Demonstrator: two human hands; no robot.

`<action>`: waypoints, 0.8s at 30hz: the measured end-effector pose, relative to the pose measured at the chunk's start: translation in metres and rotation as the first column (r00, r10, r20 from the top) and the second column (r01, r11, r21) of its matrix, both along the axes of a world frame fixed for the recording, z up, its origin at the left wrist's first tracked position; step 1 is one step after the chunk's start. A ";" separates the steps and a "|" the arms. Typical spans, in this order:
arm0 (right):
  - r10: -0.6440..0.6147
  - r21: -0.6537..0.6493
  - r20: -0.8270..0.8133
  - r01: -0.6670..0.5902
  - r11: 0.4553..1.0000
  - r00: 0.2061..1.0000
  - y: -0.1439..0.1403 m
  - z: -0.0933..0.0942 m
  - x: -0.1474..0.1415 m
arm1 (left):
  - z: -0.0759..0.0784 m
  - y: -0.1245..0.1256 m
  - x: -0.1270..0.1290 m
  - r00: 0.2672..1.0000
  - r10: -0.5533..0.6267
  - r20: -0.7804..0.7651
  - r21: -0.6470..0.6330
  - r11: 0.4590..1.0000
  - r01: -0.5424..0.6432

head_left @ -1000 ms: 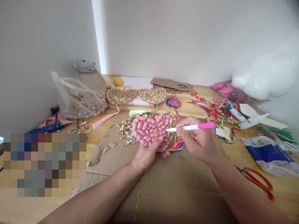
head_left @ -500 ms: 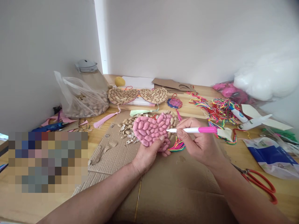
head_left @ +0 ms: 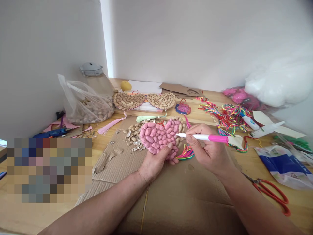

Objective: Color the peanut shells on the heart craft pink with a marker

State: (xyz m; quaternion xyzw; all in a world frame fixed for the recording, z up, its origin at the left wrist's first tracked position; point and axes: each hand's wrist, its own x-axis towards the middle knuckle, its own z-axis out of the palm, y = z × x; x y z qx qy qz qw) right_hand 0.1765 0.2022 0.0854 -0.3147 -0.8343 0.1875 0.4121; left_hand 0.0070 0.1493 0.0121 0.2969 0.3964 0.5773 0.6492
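My left hand [head_left: 156,163] grips a heart covered in pink-coloured peanut shells [head_left: 156,135] by its lower edge, thumb on the front, the other fingers mostly hidden behind. In my right hand [head_left: 209,151] is a white marker with a pink end [head_left: 202,137], pinched between thumb and fingers. Its tip is at the heart's right side, touching or very near the shells. Uncoloured shells show past that edge of the heart. Below it lies a multicoloured bundle of threads [head_left: 186,153].
Cardboard [head_left: 186,195] lies beneath my hands, with loose peanut shells [head_left: 133,137] behind. Two plain peanut-shell hearts [head_left: 129,101] and a small pink-and-blue ornament [head_left: 183,108] are farther back. A plastic bag of peanuts [head_left: 89,106] stands left; red-handled scissors [head_left: 272,192] and tangled threads [head_left: 232,117] lie right.
The marker tip has shifted slightly to the right along the heart's right side. My left hand keeps the heart nearly still.
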 end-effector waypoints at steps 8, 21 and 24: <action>-0.001 0.056 0.038 -0.001 0.998 0.999 -0.003 0.001 -0.001 | -0.001 -0.001 0.000 0.999 0.003 -0.037 -0.001 1.000 -0.003; 0.024 0.171 0.118 -0.044 0.984 0.993 -0.004 0.008 -0.003 | 0.000 -0.001 -0.002 0.994 -0.037 -0.104 0.017 0.999 0.039; 0.029 0.098 0.074 -0.036 0.995 0.997 -0.004 0.008 -0.003 | -0.001 -0.001 -0.001 0.995 -0.030 -0.094 0.014 0.999 0.032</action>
